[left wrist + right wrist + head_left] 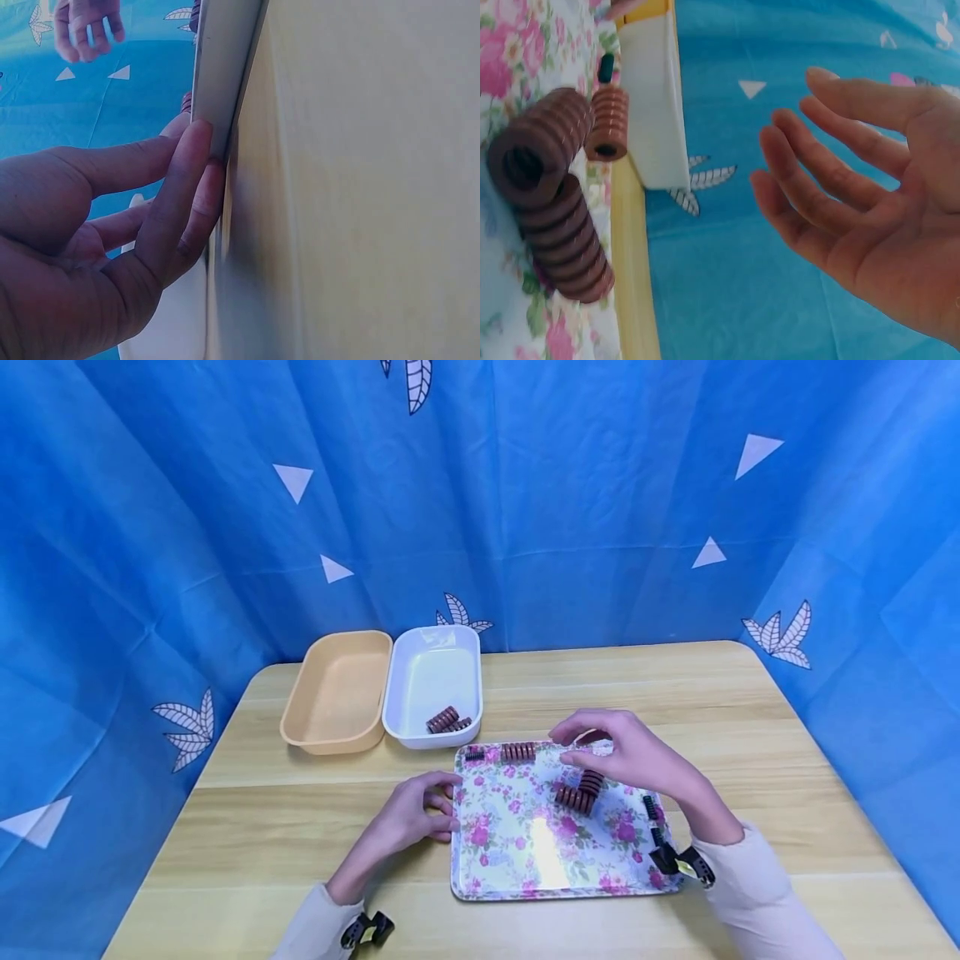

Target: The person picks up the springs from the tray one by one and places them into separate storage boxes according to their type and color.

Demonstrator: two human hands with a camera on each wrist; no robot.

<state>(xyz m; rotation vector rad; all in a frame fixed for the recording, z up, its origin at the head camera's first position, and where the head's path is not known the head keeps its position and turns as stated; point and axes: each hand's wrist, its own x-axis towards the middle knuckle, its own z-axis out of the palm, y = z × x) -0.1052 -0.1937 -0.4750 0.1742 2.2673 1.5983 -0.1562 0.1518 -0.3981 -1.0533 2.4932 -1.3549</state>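
Note:
My left hand (pixel 420 810) grips the left edge of a flowered tray (pixel 495 860). In the left wrist view its fingertips (pixel 196 139) lie against the tray's side wall, with one finger low by the table. Over the far part of the tray hovers my right hand (pixel 626 752), fingers spread and holding nothing. Below it, two thick brown coil springs (pixel 574 799) lie against each other. Another brown spring (pixel 518 752) lies at the tray's far edge, beside a small dark spring (pixel 475 756). Small dark green springs (pixel 650 807) lie along the right edge.
Behind the tray to the left stands a white bin (pixel 431 664) with brown springs (pixel 442 720) in it. An orange bin (pixel 337 693) stands against its left side. A blue curtain (pixel 570 527) hangs behind the wooden table (pixel 637 681).

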